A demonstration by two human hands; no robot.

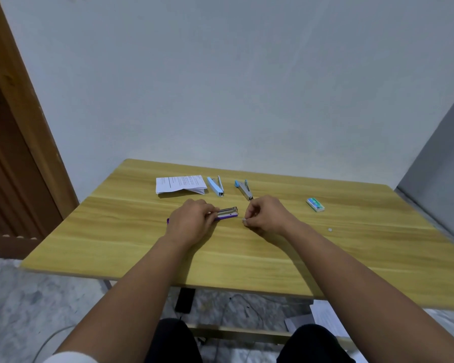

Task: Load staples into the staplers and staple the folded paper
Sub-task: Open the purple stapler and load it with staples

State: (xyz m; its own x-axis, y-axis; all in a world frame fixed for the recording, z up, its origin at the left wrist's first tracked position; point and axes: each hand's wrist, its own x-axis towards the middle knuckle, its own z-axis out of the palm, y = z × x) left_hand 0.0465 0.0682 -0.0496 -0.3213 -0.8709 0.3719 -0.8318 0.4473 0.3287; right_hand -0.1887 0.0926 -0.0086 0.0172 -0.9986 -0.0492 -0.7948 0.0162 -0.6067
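Observation:
A purple stapler (227, 214) lies opened on the wooden table (247, 252), its metal staple channel exposed. My left hand (192, 222) grips its rear part from above. Just to its right, my right hand (266, 214) pinches a small strip of staples (244, 220) between its fingertips, a short gap from the stapler's front end. Behind them lie a light blue stapler (216, 186), opened, and a grey and blue stapler (244, 189). The folded printed paper (180, 184) lies at the back left.
A green and white staple box (315, 204) lies to the right. A tiny white scrap (330, 229) sits nearer the right edge. The table stands against a pale wall; a wooden door frame is at the left.

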